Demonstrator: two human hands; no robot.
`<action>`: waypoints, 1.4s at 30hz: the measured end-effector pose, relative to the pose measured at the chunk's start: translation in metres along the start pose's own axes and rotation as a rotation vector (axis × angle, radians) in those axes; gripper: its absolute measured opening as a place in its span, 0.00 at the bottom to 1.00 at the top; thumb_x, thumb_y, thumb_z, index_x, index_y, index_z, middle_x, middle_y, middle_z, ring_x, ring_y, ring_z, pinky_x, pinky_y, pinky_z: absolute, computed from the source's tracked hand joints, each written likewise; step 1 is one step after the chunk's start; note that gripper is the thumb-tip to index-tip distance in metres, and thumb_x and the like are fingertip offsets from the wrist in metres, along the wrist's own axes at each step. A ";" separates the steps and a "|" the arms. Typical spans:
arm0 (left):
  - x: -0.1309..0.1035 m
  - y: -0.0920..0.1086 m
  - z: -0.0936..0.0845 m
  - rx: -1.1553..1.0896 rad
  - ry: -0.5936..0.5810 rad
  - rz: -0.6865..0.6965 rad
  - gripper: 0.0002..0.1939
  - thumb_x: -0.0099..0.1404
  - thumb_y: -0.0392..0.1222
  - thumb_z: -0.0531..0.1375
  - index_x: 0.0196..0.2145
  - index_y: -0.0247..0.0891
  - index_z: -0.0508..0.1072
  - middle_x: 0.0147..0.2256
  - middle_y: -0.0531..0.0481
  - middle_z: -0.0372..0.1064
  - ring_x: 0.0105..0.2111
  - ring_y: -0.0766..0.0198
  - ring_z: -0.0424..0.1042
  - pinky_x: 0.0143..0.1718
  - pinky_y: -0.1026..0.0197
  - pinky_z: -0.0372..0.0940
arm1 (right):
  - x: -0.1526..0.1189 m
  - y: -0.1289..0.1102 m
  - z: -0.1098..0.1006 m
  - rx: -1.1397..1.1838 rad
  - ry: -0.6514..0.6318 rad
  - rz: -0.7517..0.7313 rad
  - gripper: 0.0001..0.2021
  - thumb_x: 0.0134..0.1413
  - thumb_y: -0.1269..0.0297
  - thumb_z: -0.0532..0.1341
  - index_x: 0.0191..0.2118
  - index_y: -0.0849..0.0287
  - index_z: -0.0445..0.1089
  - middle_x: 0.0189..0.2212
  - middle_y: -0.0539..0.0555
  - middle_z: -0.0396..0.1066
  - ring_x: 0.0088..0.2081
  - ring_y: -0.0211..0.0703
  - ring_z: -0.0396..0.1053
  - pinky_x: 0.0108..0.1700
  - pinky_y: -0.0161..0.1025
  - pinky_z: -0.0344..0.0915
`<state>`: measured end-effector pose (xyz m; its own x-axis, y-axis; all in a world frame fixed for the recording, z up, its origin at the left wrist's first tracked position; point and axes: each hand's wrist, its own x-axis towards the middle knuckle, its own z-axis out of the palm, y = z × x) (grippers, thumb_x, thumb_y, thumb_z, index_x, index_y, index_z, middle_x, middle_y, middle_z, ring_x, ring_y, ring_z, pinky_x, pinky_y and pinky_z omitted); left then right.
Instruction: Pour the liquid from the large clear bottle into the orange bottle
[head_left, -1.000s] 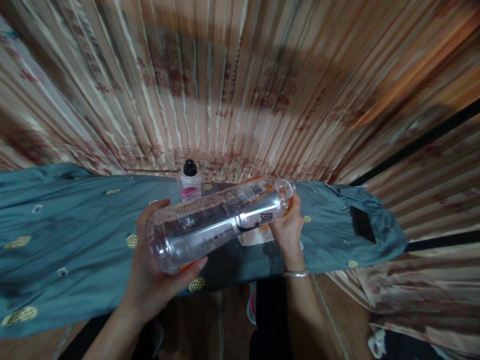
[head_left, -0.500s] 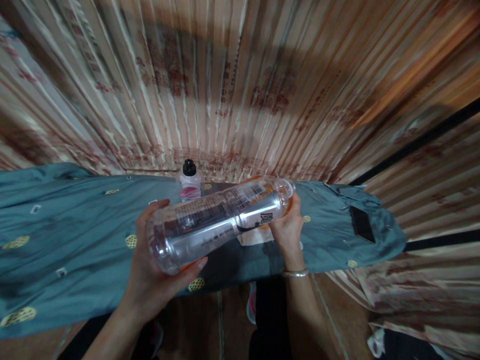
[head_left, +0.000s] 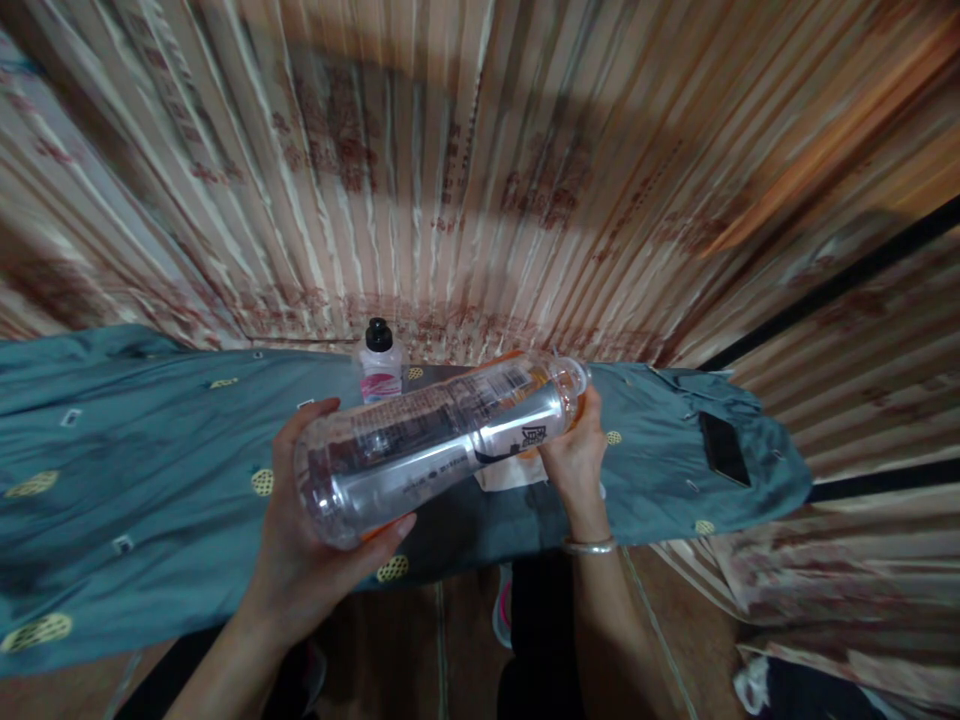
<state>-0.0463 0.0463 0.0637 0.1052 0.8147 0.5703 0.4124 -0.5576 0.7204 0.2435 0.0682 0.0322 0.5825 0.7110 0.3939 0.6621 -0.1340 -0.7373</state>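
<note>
A large clear plastic bottle (head_left: 442, 440) with a printed label lies tilted across the middle, its neck up to the right. My left hand (head_left: 300, 540) is wrapped round its base, thumb along the lower side. My right hand (head_left: 577, 445) grips it near the neck, the fingers partly hidden behind it. Orange patches show at the bottle's edges. Behind it stands a small bottle (head_left: 381, 365) with a black cap and a pink label. Under the neck end, a whitish flat item (head_left: 514, 474) lies on the cloth, mostly covered.
A teal cloth with yellow pineapple prints (head_left: 172, 430) covers the narrow surface. A dark phone (head_left: 724, 448) lies at its right end. A pleated curtain (head_left: 420, 200) hangs close behind, and a black bar (head_left: 832, 285) slants at the right. Tiled floor (head_left: 465, 650) shows below.
</note>
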 end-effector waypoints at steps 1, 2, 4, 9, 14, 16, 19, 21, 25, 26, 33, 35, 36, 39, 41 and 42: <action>-0.001 -0.002 -0.001 0.004 -0.019 0.000 0.48 0.55 0.48 0.74 0.68 0.47 0.58 0.54 0.47 0.71 0.44 0.57 0.81 0.44 0.57 0.80 | 0.000 0.000 0.000 0.000 0.003 -0.001 0.39 0.45 0.52 0.64 0.64 0.62 0.67 0.48 0.66 0.82 0.46 0.66 0.82 0.48 0.56 0.78; -0.001 -0.003 -0.001 0.010 -0.034 -0.001 0.49 0.56 0.47 0.74 0.69 0.48 0.57 0.55 0.46 0.71 0.45 0.57 0.81 0.45 0.57 0.80 | 0.000 0.000 0.000 0.002 0.007 -0.002 0.39 0.45 0.52 0.64 0.64 0.62 0.67 0.47 0.66 0.82 0.46 0.66 0.82 0.48 0.56 0.78; -0.003 -0.006 -0.002 0.017 -0.047 -0.010 0.50 0.55 0.47 0.75 0.70 0.49 0.56 0.57 0.46 0.70 0.46 0.57 0.81 0.46 0.56 0.79 | -0.001 0.001 0.000 0.009 0.018 -0.009 0.38 0.46 0.52 0.64 0.64 0.61 0.67 0.47 0.65 0.83 0.45 0.65 0.82 0.47 0.54 0.78; -0.005 -0.003 0.001 -0.029 0.009 -0.069 0.49 0.53 0.48 0.75 0.69 0.53 0.59 0.55 0.48 0.71 0.46 0.54 0.80 0.47 0.53 0.80 | -0.001 0.002 0.000 0.018 0.020 -0.031 0.37 0.46 0.53 0.65 0.64 0.61 0.68 0.47 0.65 0.83 0.46 0.65 0.83 0.47 0.54 0.78; -0.004 0.001 0.003 -0.046 0.031 -0.094 0.47 0.53 0.48 0.75 0.67 0.50 0.62 0.52 0.48 0.72 0.43 0.55 0.81 0.43 0.53 0.80 | 0.000 0.005 0.002 0.019 0.029 -0.039 0.37 0.46 0.53 0.65 0.63 0.61 0.67 0.48 0.64 0.83 0.46 0.64 0.82 0.48 0.53 0.78; -0.003 0.000 0.002 -0.047 0.015 -0.079 0.48 0.52 0.47 0.75 0.67 0.49 0.61 0.52 0.48 0.72 0.43 0.56 0.81 0.43 0.53 0.81 | 0.000 0.006 0.002 0.027 0.035 -0.055 0.37 0.46 0.54 0.65 0.63 0.60 0.67 0.48 0.64 0.82 0.46 0.62 0.82 0.48 0.52 0.78; -0.001 -0.001 0.000 -0.036 -0.008 -0.048 0.49 0.52 0.46 0.76 0.67 0.51 0.60 0.54 0.48 0.71 0.44 0.56 0.81 0.43 0.54 0.81 | -0.001 0.005 0.002 0.030 0.032 -0.053 0.37 0.46 0.54 0.65 0.64 0.60 0.67 0.48 0.64 0.82 0.46 0.63 0.82 0.48 0.53 0.78; 0.000 -0.001 -0.001 -0.030 -0.004 -0.037 0.48 0.53 0.47 0.75 0.67 0.51 0.60 0.54 0.48 0.72 0.44 0.56 0.81 0.43 0.55 0.81 | -0.001 0.004 0.001 0.029 0.028 -0.038 0.38 0.46 0.53 0.65 0.64 0.61 0.67 0.48 0.64 0.83 0.46 0.64 0.82 0.48 0.54 0.78; 0.000 -0.001 0.000 -0.004 -0.007 -0.021 0.48 0.54 0.47 0.75 0.68 0.50 0.59 0.54 0.48 0.72 0.45 0.56 0.81 0.44 0.55 0.80 | -0.001 0.002 0.000 0.016 0.017 -0.016 0.37 0.46 0.54 0.65 0.64 0.61 0.67 0.47 0.64 0.83 0.47 0.65 0.82 0.49 0.55 0.78; 0.000 -0.001 0.000 -0.001 -0.009 -0.020 0.48 0.54 0.47 0.75 0.68 0.49 0.59 0.54 0.47 0.72 0.45 0.56 0.81 0.45 0.55 0.80 | -0.001 0.002 0.000 0.011 0.019 -0.017 0.37 0.46 0.54 0.65 0.64 0.61 0.67 0.47 0.64 0.83 0.46 0.65 0.83 0.49 0.55 0.78; -0.002 0.005 0.008 -0.072 0.090 -0.087 0.44 0.50 0.48 0.75 0.63 0.47 0.65 0.51 0.49 0.73 0.42 0.56 0.81 0.41 0.55 0.79 | 0.000 0.006 0.002 0.013 0.042 -0.044 0.37 0.46 0.53 0.65 0.63 0.61 0.69 0.47 0.64 0.83 0.46 0.64 0.83 0.47 0.53 0.78; -0.002 0.004 0.007 -0.066 0.080 -0.093 0.45 0.50 0.49 0.75 0.64 0.49 0.64 0.52 0.49 0.72 0.42 0.56 0.80 0.41 0.55 0.80 | 0.000 0.006 0.002 0.014 0.044 -0.048 0.36 0.46 0.53 0.65 0.63 0.60 0.69 0.47 0.64 0.84 0.45 0.64 0.83 0.46 0.53 0.78; -0.002 0.003 0.006 -0.059 0.063 -0.087 0.46 0.51 0.49 0.75 0.64 0.50 0.64 0.53 0.48 0.72 0.42 0.56 0.80 0.41 0.54 0.80 | 0.000 0.006 0.002 0.015 0.044 -0.049 0.36 0.46 0.53 0.65 0.63 0.60 0.69 0.46 0.64 0.84 0.45 0.64 0.83 0.46 0.52 0.78; -0.003 0.001 0.004 -0.035 0.003 -0.067 0.48 0.52 0.47 0.75 0.66 0.51 0.61 0.56 0.48 0.71 0.45 0.55 0.81 0.45 0.53 0.80 | 0.000 0.005 0.002 0.021 0.038 -0.041 0.36 0.46 0.53 0.65 0.63 0.60 0.69 0.46 0.64 0.84 0.45 0.64 0.83 0.46 0.53 0.78; -0.003 0.001 0.003 -0.029 0.033 -0.067 0.47 0.52 0.48 0.75 0.66 0.49 0.61 0.55 0.47 0.71 0.45 0.54 0.81 0.45 0.53 0.80 | 0.000 0.004 0.001 0.019 0.033 -0.027 0.37 0.46 0.53 0.65 0.63 0.61 0.68 0.46 0.64 0.84 0.45 0.64 0.83 0.46 0.53 0.78; -0.003 0.001 0.003 -0.030 0.056 -0.065 0.47 0.52 0.49 0.75 0.66 0.48 0.62 0.54 0.47 0.72 0.44 0.55 0.81 0.45 0.53 0.80 | 0.000 0.004 0.001 0.017 0.032 -0.018 0.37 0.45 0.53 0.65 0.63 0.61 0.68 0.46 0.64 0.83 0.45 0.65 0.83 0.46 0.54 0.78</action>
<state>-0.0433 0.0436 0.0610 0.0282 0.8395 0.5426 0.3894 -0.5091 0.7675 0.2453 0.0682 0.0287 0.5852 0.6910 0.4244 0.6647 -0.1090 -0.7391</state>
